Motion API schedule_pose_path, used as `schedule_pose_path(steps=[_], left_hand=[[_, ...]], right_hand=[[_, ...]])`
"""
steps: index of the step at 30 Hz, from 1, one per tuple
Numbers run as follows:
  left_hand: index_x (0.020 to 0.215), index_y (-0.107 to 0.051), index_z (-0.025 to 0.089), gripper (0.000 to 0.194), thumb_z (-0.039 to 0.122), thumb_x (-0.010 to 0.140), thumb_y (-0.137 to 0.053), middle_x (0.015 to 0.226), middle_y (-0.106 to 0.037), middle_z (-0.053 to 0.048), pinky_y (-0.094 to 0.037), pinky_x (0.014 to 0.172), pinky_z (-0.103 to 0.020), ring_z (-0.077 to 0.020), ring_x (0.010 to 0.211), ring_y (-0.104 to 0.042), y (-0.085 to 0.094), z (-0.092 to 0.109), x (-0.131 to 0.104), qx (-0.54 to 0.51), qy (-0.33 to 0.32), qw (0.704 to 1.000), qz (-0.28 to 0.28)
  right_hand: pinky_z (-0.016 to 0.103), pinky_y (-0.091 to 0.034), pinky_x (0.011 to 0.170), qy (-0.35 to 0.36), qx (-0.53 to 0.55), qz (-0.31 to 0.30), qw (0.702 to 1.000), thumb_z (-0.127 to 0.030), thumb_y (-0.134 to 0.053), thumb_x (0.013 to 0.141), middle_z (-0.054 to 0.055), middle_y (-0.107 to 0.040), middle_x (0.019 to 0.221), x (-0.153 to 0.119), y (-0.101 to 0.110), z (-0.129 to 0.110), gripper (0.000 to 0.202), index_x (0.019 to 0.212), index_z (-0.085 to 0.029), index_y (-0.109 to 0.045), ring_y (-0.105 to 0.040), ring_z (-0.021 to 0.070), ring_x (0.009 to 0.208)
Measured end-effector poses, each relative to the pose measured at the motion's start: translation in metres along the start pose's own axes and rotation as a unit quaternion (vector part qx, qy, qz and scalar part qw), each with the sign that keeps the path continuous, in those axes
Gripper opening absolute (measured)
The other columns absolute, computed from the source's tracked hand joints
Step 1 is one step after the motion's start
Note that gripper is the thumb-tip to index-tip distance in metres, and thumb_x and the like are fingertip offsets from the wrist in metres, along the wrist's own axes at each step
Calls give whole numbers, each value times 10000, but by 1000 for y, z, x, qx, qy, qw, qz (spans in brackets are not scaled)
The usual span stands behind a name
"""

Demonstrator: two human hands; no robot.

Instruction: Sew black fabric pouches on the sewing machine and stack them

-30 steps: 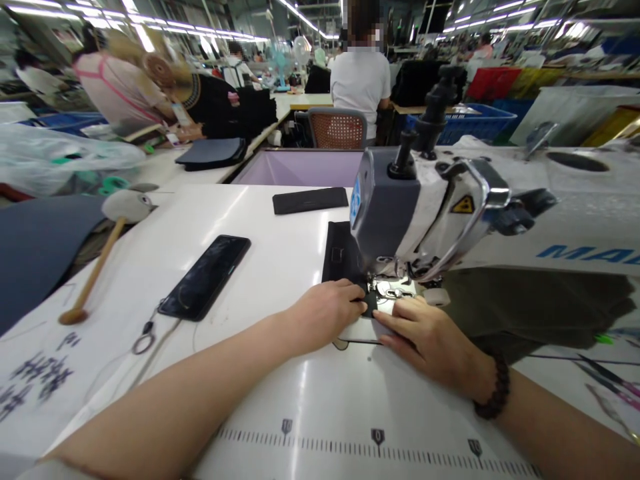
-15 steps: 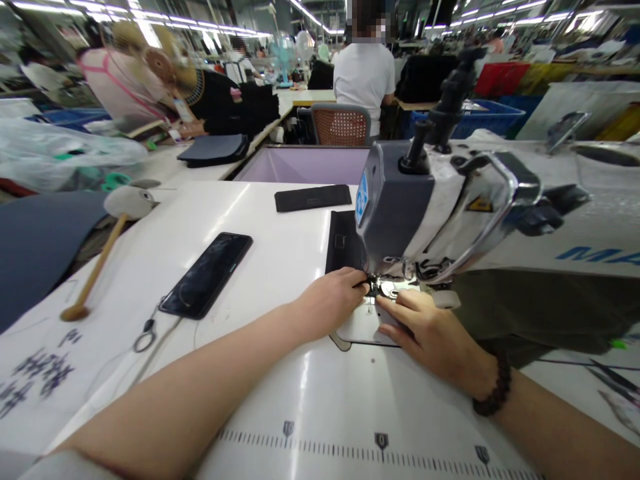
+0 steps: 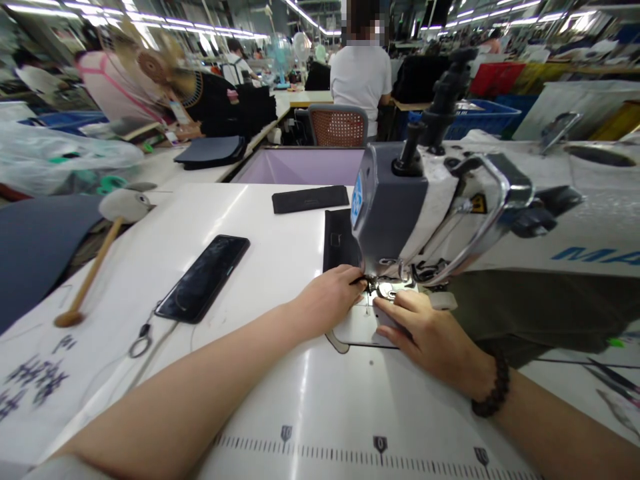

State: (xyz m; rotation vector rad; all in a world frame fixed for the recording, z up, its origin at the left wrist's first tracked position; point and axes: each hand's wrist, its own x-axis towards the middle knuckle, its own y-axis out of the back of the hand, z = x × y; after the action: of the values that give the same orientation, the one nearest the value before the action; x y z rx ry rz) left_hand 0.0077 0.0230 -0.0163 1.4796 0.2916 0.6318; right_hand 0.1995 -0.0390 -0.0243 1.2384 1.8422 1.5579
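The flat black fabric piece (image 3: 341,233) looked light, pliable, best guided by its edges; the left hand (image 3: 327,299) curled fingers there, grip unclear; the right hand (image 3: 427,327) spread its loosely.

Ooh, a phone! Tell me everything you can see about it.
The phone is a thin black slab with rounded corners and a glossy, glass-like screen that looks dark, with pale smudges or reflections. It lies flat on the white table, screen up, its far end slanting to the right. A ringed strap comes off its near left corner. A grey cord runs up to its near edge; I can't tell whether it's joined.
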Motion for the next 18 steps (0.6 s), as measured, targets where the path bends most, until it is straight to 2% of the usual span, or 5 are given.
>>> schedule_pose_path(steps=[10, 18], left_hand=[[984, -592, 95, 228, 204, 882, -418, 997, -562, -97, -451, 839, -325, -218, 986, -493, 6, 5, -1, 5, 10, 999, -40], [967, -594, 105, 231, 218, 891, -406, 985, -551, -85, -438, 808, -319, -208, 944, -492, 10, 8, -1, 20, 19, 997, -73]], right_hand=[[354, -456, 726, 10, -16, -2, 1000, -314, -453, 844, 108, -575, 923, -2, -2, 3, 325, 1104, -152, -561, -546, 221, 852], [341, -455, 702, 23, -31, 2, 999, -325, -435, 856, 121, -603, 957, -4, -4, 6, 335, 1120, -157, -553, -572, 210, 805]])
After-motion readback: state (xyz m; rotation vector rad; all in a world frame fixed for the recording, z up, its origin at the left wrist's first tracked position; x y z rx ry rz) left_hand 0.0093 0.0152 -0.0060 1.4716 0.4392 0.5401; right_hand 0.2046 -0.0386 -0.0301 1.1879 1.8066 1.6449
